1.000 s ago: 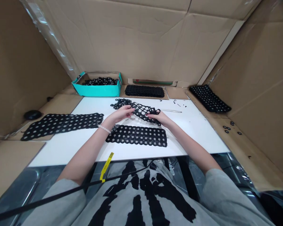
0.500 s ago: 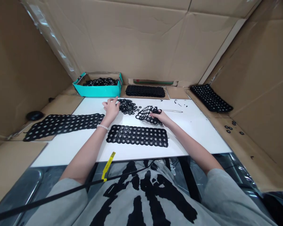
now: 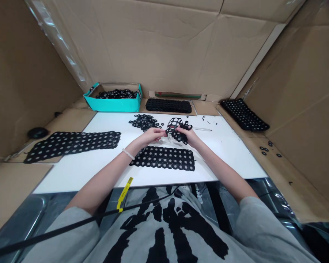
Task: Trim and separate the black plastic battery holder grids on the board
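Observation:
My right hand [image 3: 189, 136] grips a floppy black sheet full of round holes [image 3: 174, 125], which is bunched and lifted above the white board [image 3: 230, 153]. My left hand [image 3: 154, 135] is closed in a pinch at that sheet's left edge; whatever lies between its fingertips is too small to make out. Behind it sits a loose pile of small black rings with pale centres [image 3: 144, 121]. Nearer my body, partly under my left wrist, a black strip with rows of pale dots [image 3: 164, 158] lies flat.
Another dotted strip [image 3: 74, 144] lies to the left, near a black round object [image 3: 37, 133]. A turquoise box [image 3: 115, 106] of rings and a stack of black sheets [image 3: 168, 106] stand behind. A pen [image 3: 203, 129], a dotted sheet [image 3: 244, 114] and loose rings [image 3: 264, 148] are on the right.
My left hand has come from the ring pile, rightward and nearer, to the edge of the holed sheet. My right hand still holds the sheet, now raised and more bunched.

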A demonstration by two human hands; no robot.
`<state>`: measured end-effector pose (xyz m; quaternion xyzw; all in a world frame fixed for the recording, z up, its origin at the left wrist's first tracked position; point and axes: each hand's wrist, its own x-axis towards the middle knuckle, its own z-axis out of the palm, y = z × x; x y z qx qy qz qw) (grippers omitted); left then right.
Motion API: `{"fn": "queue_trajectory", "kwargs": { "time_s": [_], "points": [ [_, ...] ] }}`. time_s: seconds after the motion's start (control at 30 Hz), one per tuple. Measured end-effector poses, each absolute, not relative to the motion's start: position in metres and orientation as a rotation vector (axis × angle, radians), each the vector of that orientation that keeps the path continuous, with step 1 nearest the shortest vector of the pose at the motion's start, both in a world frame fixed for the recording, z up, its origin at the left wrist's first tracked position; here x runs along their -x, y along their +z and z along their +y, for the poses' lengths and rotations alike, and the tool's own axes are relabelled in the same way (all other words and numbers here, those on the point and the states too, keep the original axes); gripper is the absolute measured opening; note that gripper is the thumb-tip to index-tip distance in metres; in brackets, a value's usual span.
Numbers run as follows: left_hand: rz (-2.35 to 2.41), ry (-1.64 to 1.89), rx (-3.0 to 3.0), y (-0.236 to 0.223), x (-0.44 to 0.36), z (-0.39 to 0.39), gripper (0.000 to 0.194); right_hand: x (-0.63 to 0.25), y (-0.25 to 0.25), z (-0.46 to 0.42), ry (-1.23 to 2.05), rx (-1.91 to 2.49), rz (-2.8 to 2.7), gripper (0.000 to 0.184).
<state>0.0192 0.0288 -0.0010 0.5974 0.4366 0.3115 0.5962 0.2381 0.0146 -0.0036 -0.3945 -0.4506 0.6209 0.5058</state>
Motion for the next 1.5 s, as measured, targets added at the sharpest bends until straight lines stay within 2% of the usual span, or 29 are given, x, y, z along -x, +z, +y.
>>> {"fn": "queue_trajectory", "kwargs": {
  "time_s": [0.23, 0.5, 0.7, 0.83, 0.9, 1.0, 1.13, 1.37, 1.5],
  "points": [
    [0.934, 0.742, -0.923, 0.013, -0.016, 0.027, 0.034, -0.238, -0.01, 0.018, 1.39, 0.99, -1.198, 0.041],
    [1.145, 0.898, -1.148, 0.003, -0.01, 0.04, 0.017, -0.238, -0.006, 0.018, 1.329, 1.081, -1.286, 0.037],
    [1.696, 1.294, -1.556, 0.002, 0.031, 0.067, 0.029, -0.23, -0.015, 0.016, 1.353, 1.155, -1.358, 0.033],
    [2.034, 1.172, -1.848, 0.0, 0.035, 0.064, 0.04, -0.224, -0.023, 0.016, 1.327, 1.159, -1.364, 0.031],
    [1.941, 1.081, -2.015, 0.002, 0.023, 0.057, 0.042, -0.223, -0.026, 0.018, 1.318, 1.145, -1.354, 0.032],
    [1.521, 0.826, -2.255, 0.007, 0.005, 0.045, 0.035, -0.222, -0.028, 0.019, 1.289, 1.145, -1.308, 0.035],
    [1.157, 0.6, -2.156, 0.009, -0.006, 0.035, 0.039, -0.223, -0.026, 0.017, 1.293, 1.081, -1.287, 0.038],
    [1.095, 0.701, -1.574, 0.005, -0.008, 0.033, 0.04, -0.226, -0.019, 0.015, 1.236, 1.139, -1.319, 0.04],
    [1.141, 0.938, -1.204, 0.003, -0.007, 0.041, 0.037, -0.225, -0.017, 0.016, 1.304, 1.106, -1.359, 0.042]
  ]
}}
